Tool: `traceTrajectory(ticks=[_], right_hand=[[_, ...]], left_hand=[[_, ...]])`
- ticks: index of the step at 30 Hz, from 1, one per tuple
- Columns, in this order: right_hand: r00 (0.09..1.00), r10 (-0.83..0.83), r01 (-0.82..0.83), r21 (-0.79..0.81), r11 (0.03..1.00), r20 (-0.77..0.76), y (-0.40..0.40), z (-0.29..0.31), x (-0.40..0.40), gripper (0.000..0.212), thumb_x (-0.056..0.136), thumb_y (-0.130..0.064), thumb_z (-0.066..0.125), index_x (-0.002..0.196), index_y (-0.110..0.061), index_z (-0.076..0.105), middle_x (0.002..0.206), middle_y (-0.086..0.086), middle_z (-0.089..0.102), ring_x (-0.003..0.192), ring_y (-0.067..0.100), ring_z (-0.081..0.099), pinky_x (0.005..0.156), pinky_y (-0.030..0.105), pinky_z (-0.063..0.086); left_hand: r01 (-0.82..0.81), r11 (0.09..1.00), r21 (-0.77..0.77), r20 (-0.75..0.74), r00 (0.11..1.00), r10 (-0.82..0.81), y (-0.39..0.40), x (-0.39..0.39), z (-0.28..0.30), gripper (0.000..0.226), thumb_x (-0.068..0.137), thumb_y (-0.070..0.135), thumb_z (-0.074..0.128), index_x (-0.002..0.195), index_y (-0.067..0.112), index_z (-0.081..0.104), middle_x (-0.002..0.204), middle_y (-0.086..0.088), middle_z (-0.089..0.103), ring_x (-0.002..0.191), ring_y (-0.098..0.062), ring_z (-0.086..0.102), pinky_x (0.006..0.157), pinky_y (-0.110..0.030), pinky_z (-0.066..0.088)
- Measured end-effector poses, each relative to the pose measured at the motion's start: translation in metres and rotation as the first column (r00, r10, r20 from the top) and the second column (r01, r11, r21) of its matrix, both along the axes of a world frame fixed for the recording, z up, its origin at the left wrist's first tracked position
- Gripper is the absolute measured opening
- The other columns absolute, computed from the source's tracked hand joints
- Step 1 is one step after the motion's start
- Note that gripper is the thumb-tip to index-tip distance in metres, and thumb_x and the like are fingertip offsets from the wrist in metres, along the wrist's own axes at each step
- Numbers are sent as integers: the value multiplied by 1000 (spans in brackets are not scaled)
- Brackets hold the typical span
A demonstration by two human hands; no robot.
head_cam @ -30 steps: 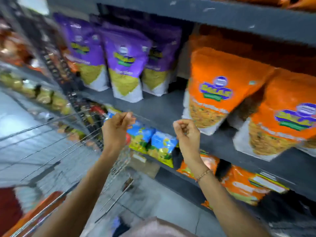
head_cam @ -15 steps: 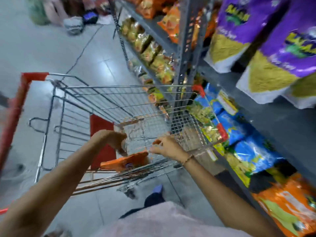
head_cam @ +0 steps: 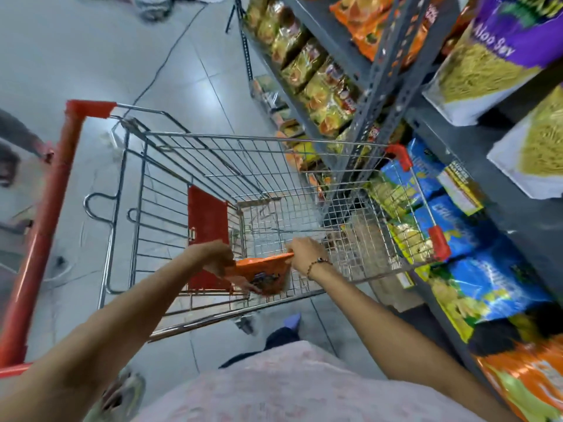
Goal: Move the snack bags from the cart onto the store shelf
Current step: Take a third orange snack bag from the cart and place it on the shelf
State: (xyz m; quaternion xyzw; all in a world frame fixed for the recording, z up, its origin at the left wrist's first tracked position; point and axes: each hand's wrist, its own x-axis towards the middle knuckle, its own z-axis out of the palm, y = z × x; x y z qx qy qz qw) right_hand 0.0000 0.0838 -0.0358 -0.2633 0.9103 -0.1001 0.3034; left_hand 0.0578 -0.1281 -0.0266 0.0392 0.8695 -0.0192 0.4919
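One orange bag (head_cam: 263,274) left, low in the cart (head_cam: 265,138), near end. Left hand (head_cam: 213,258) and right hand (head_cam: 306,251) pinch its top corners. Likely light, crinkly, slick; contents crushable. Grip the seam.

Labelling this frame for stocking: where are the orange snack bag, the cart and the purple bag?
orange snack bag (head_cam: 265,274): head view, its front face.
cart (head_cam: 262,138): head view, far top rim.
purple bag (head_cam: 505,47): head view, its front.
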Motion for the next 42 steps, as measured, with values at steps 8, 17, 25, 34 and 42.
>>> traceTrajectory(ticks=[8,17,25,34,42], right_hand=[[892,-452,433,-283,856,-2,56,40,-26,11,79,-24,70,73,-17,64,75,3,66,71,20,59,59,27,43],[632,-775,487,-774,405,-7,138,150,-18,7,79,-20,69,75,-15,67,69,0,61,66,13,54,65,25,43],[237,-967,303,-953,-18,94,227,222,46,23,83,-17,65,64,-30,61,63,-3,59,55,-4,53,59,13,45],[-274,-945,138,-965,-225,181,349,237,183,26,72,-51,69,64,-27,69,56,-10,61,72,17,48,71,37,43],[-469,-855,-24,-971,-237,220,481,248,318,32,68,-56,68,71,-24,69,71,4,62,72,21,50,69,38,45]], left_hand=[[-192,791,580,-384,793,473,-12,-49,44,17,78,19,72,75,9,58,63,7,51,60,-8,51,56,-14,35],[1,67,998,-54,601,797,96,-115,133,16,96,24,43,84,20,53,86,-7,52,87,-15,54,84,-31,48],[257,-85,963,-131,716,686,238,-143,217,20,91,22,51,72,25,55,63,5,53,59,-7,47,56,-21,40],[240,-177,954,-158,910,384,432,-73,238,17,88,28,57,72,29,61,69,-2,58,62,-3,53,64,-24,43],[179,-178,968,-145,971,191,588,52,250,8,87,27,61,81,22,61,82,-2,69,79,-13,66,71,-29,57]])
